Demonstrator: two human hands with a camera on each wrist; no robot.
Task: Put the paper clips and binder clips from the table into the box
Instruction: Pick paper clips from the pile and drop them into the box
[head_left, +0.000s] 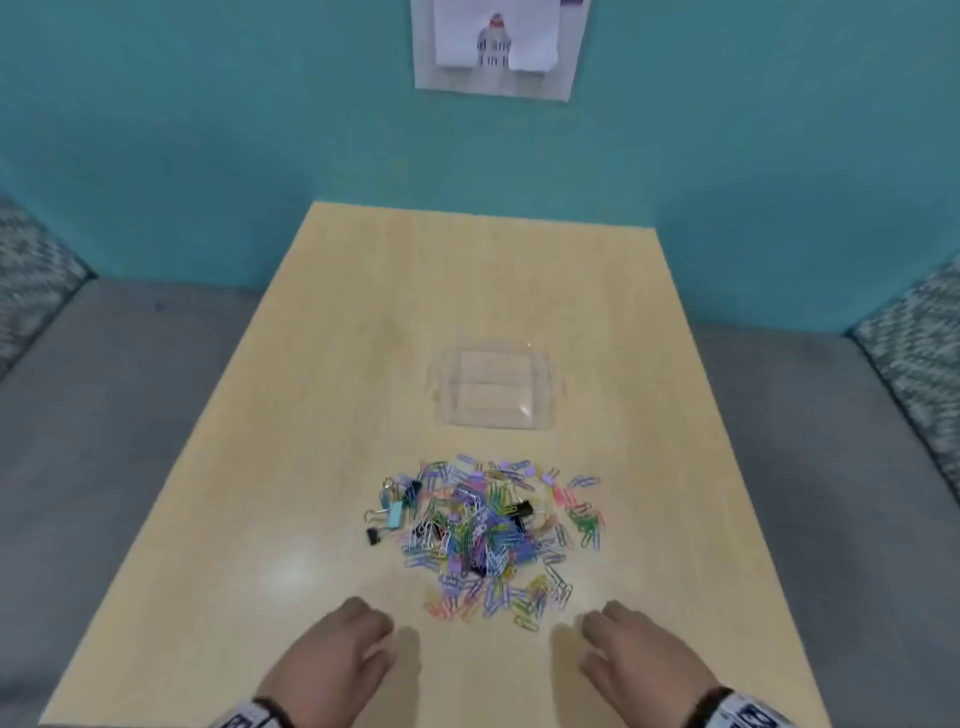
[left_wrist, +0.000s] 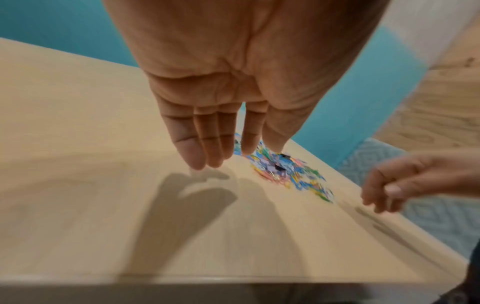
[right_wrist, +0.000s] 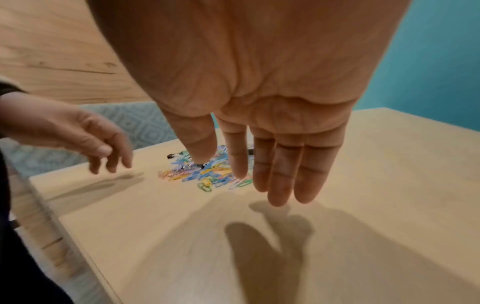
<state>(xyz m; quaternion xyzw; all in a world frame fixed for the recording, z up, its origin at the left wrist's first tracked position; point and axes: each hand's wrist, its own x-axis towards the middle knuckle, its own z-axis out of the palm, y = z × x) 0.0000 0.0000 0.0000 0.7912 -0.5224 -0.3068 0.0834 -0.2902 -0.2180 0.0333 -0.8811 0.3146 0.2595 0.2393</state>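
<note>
right hand (right_wrist: 259, 98) – fingers straight, above table (right_wrist: 389, 185) | paper clips (right_wrist: 207, 172) – heaped

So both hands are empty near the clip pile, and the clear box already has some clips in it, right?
Not quite. The clear box holds no clips, as the head view shows. The left hand and right hand are indeed empty near the clip pile.

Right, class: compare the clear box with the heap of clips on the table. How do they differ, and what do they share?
The box is one clear, colourless thing; the heap of clips is many loose pieces in mixed colours. The box lies farther from the hands, the heap just ahead of the left hand and right hand. The box looks empty. Both rest on the table, untouched.
</note>
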